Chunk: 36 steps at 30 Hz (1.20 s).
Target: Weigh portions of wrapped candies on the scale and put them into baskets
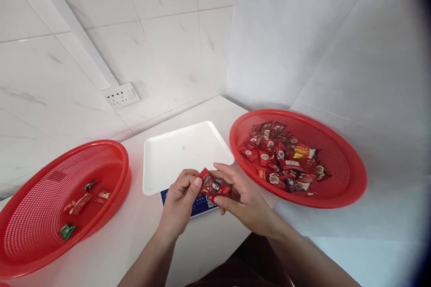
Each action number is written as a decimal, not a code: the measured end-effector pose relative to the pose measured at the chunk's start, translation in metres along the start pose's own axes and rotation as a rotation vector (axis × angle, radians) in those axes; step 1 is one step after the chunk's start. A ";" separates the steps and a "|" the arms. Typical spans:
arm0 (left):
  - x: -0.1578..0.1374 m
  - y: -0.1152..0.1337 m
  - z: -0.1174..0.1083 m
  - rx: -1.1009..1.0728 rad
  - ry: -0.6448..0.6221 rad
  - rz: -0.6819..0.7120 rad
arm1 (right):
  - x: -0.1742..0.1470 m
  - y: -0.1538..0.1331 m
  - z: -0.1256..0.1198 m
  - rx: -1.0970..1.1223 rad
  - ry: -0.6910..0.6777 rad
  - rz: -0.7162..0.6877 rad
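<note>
Several red-wrapped candies (213, 186) are between my two hands, in front of a white tray (182, 150). My left hand (183, 195) pinches a candy wrapper between thumb and fingers. Curled from the other side, my right hand (240, 197) holds candies between its thumb and fingers. How many lie in the palm is hidden. Under the tray's near edge a blue panel (198, 206) with a printed code shows, partly covered by my hands. On the right, a red mesh basket (346, 166) contains a heap of wrapped candies (279, 157), mostly red.
Another red basket (124, 157) stands at the left with several candies (81, 202), one of them green (67, 231). Both baskets and the tray are on a white table (141, 233). Behind are a tiled wall (171, 54) and a socket (120, 95).
</note>
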<state>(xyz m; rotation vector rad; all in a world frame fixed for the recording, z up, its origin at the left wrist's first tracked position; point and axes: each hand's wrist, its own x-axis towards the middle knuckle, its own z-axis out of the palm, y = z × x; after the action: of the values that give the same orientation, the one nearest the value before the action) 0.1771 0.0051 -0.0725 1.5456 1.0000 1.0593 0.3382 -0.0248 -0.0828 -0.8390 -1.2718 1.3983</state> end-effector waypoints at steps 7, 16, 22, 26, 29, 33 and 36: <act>0.020 -0.005 -0.028 0.658 0.509 0.346 | -0.003 0.002 -0.016 -0.027 0.142 0.043; 0.034 -0.055 -0.057 1.054 0.185 0.208 | -0.040 -0.019 -0.079 -0.588 0.300 0.139; 0.009 -0.046 -0.056 1.026 0.236 0.416 | -0.051 -0.049 -0.165 -1.248 0.181 0.393; -0.012 -0.037 -0.042 0.913 0.219 0.522 | -0.036 -0.043 -0.190 -1.309 -0.150 0.704; -0.021 -0.043 -0.033 0.890 0.156 0.589 | -0.021 -0.027 -0.185 -1.401 -0.245 0.828; -0.025 -0.056 -0.032 0.896 0.115 0.578 | -0.010 -0.009 -0.178 -1.567 -0.242 0.735; -0.027 -0.061 -0.036 0.911 0.105 0.565 | -0.003 -0.008 -0.184 -1.614 -0.188 0.568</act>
<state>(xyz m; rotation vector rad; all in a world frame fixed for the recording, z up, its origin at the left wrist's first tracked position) 0.1292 0.0003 -0.1311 2.6490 1.2370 1.1228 0.5150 0.0189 -0.1123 -2.2736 -2.4000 0.5384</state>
